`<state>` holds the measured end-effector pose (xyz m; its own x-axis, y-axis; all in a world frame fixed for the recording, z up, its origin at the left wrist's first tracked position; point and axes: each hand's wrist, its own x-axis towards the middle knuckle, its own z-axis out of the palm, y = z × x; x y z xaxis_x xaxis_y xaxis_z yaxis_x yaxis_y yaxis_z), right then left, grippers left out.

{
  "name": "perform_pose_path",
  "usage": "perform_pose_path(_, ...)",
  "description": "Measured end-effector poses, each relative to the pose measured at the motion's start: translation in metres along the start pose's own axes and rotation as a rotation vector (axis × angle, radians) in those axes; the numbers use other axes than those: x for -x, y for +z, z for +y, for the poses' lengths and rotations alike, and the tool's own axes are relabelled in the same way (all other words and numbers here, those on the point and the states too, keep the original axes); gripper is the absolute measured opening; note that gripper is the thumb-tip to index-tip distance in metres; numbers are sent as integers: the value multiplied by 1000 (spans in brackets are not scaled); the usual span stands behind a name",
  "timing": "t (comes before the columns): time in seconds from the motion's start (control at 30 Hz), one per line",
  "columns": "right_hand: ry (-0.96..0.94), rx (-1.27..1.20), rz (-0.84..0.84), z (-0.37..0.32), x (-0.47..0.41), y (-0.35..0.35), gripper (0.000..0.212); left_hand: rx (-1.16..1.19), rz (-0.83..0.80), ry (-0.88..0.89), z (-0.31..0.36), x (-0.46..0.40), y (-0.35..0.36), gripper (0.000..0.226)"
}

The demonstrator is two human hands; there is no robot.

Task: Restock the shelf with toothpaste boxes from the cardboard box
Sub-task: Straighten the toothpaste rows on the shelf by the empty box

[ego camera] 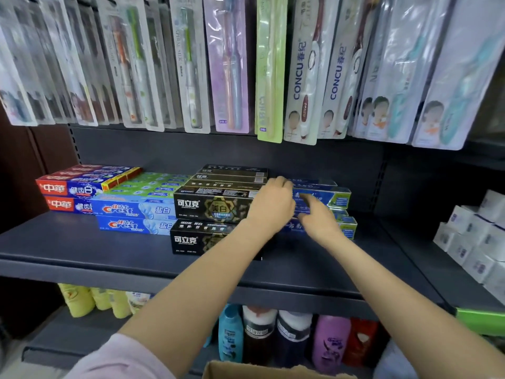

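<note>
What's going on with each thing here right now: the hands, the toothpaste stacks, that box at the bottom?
Left hand: resting on the blue toothpaste stack, fingers curled over its top edge.
Right hand: reaching at the blue stack's front, blurred; grip unclear.
Black toothpaste stack: stacked flat, untouched.
Crest stack: stacked flat, untouched.
Red-and-blue stack: stacked flat, untouched.
Cardboard box: open, contents hidden.

Two bare hands reach to the shelf, the left hand (273,203) and the right hand (318,217). Four kinds of toothpaste box lie stacked there: red-and-blue cartons (68,190), light blue and green Crest cartons (134,210), black-and-gold cartons (213,203) and dark blue cartons with green ends (336,196). One brown cardboard box (246,372) shows below. How many cartons each stack holds cannot be told.
</note>
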<state>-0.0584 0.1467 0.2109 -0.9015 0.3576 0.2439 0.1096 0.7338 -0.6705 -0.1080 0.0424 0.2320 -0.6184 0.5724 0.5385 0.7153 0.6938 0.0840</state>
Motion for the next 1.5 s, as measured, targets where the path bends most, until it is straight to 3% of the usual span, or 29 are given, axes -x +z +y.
perform_pose_path(0.1,-9,181,83,37,-19,-24,51,8,-179,5,19,-13,25,37)
perform_pose_path(0.23,73,346,-63,69,-41,-45,65,-78,-380,-27,25,-28,52,70)
perform_pose_path(0.37,117,162,-65,77,-51,-43,77,-111,-546,-142,27,-33,66,66)
perform_pose_path(0.53,193,-2,101,81,-53,-31,101,-139,-568,-220,29,-38,59,57)
perform_pose_path(0.63,241,-68,29,88,-60,-29,111,-148,-603,-252,31,-41,55,52)
perform_pose_path(0.73,192,-175,-48,97,-59,-23,108,-123,-630,-255,30,-42,53,55)
perform_pose_path(0.93,181,-200,-37,105,-60,-22,111,-91,-672,-242,27,-44,51,60)
perform_pose_path(1.0,139,-157,9,103,-59,-25,98,-46,-622,-263,25,-41,53,62)
perform_pose_path(1.07,79,-149,56,105,-63,-27,89,-61,-457,-245,23,-35,55,69)
perform_pose_path(1.13,68,-159,52,104,-66,-30,91,-171,-283,-157,21,-31,55,84)
perform_pose_path(1.2,61,-142,38,103,-67,-29,93,-253,-238,-72,19,-34,55,99)
perform_pose_path(1.37,9,-76,-9,103,-69,-27,108,-252,-408,-86,15,-45,61,111)
perform_pose_path(1.5,23,-75,-78,102,-65,-33,115,-236,-422,-90,13,-46,61,111)
